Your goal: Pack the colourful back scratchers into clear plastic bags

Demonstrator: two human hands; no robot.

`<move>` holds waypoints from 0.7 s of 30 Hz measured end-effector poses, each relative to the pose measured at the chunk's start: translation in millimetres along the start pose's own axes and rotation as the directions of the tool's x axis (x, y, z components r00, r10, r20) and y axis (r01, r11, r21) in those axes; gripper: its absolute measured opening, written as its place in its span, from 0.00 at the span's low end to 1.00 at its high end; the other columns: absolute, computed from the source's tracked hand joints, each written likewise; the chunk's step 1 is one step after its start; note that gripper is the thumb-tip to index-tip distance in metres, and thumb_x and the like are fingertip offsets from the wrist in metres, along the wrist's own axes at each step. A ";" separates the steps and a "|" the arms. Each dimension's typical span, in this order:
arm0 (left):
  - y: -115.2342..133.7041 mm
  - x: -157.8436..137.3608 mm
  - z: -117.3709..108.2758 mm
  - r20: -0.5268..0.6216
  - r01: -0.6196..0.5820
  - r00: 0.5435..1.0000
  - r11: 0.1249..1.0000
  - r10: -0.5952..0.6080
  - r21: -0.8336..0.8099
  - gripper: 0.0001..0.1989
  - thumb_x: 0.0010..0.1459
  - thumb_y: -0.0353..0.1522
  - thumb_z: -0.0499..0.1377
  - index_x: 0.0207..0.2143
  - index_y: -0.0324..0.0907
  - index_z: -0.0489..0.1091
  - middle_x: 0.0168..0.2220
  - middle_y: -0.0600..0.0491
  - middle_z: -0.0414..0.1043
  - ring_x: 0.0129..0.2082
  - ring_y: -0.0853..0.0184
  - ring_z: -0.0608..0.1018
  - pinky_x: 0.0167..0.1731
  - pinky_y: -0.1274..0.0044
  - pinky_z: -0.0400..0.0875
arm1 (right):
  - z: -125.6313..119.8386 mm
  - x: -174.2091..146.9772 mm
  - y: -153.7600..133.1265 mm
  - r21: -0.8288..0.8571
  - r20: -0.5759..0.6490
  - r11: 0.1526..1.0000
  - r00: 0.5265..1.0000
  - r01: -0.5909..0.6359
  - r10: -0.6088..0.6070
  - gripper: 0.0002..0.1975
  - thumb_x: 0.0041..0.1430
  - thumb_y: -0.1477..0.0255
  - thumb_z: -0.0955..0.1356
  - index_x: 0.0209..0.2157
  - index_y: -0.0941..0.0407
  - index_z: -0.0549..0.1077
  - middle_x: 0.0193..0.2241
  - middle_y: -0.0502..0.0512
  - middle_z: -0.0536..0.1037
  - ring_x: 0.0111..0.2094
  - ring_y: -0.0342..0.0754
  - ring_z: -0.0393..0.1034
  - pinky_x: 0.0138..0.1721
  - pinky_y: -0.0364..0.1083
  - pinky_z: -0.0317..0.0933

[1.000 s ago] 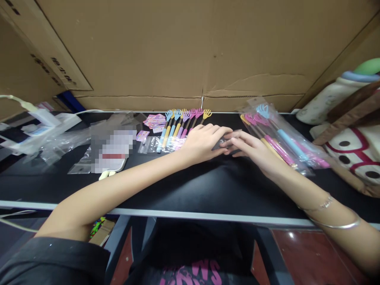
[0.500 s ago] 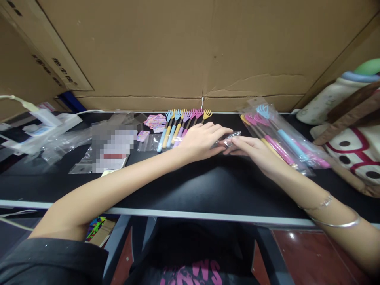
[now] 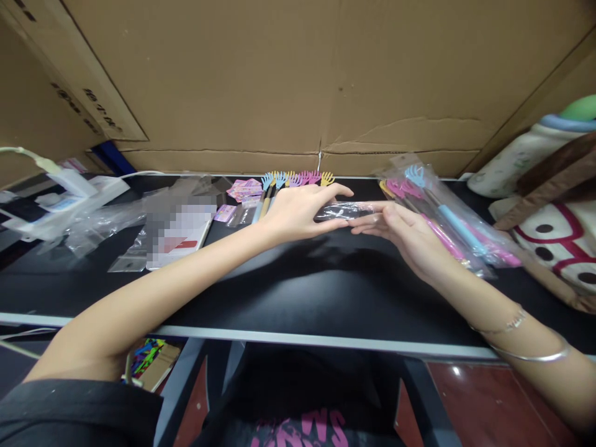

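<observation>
A clear plastic bag (image 3: 347,211) is stretched sideways between my two hands, above the black table. My right hand (image 3: 405,233) grips the bag's right end, its thumb over the fingers, some of which reach under the bag. Around the left end, my left hand (image 3: 300,211) has its thumb and fingers spread apart, the bag lying in the gap. Just behind my left hand is a row of claw-headed back scratchers (image 3: 294,180) in blue, yellow, purple and pink, their handles mostly hidden. To the right lie bagged back scratchers (image 3: 447,214), close to my right wrist.
Small printed cards (image 3: 243,189) and flat clear bags (image 3: 186,186) lie left of the scratchers. A white box (image 3: 189,233), partly blurred out, sits nearer me. A power strip (image 3: 79,205) is far left; a bottle (image 3: 516,155) and plush-like bag (image 3: 554,242) stand right. Cardboard (image 3: 298,81) walls the back.
My left hand has shifted slightly left and its fingers have spread. More of the clear bag shows between the hands. My right hand still holds its end.
</observation>
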State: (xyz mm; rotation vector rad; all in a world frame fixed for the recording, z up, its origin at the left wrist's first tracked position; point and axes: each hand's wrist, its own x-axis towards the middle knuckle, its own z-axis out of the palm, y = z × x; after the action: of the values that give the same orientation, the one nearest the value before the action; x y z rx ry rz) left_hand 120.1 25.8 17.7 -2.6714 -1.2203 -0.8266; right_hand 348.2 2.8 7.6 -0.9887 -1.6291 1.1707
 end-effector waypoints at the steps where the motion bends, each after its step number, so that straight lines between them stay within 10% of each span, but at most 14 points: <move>1: -1.6 -0.2 -0.1 0.006 -0.005 1.000 1.000 0.005 0.003 0.24 0.62 0.48 0.58 0.56 0.50 0.68 0.42 0.56 0.80 0.42 0.64 0.80 0.34 0.77 0.65 | -0.4 0.3 0.1 -0.001 -0.008 1.000 1.000 0.002 -0.002 0.24 0.58 0.47 0.68 0.44 0.51 0.78 0.38 0.56 0.84 0.39 0.52 0.79 0.49 0.53 0.70; 21: -39.5 -14.9 -23.9 0.238 -0.062 0.970 0.998 0.054 0.028 0.24 0.64 0.40 0.57 0.61 0.48 0.60 0.25 0.61 0.77 0.28 0.67 0.81 0.28 0.82 0.61 | -5.0 0.2 -3.5 -0.076 -0.020 0.993 0.995 0.091 -0.093 0.26 0.62 0.48 0.65 0.47 0.54 0.77 0.34 0.57 0.84 0.28 0.48 0.78 0.39 0.51 0.73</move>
State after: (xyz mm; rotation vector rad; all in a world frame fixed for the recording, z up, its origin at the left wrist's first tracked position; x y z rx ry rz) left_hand 73.2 35.4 25.0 -2.8254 -1.1815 -0.4835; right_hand 352.4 3.5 11.9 -0.9604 -1.6922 1.0385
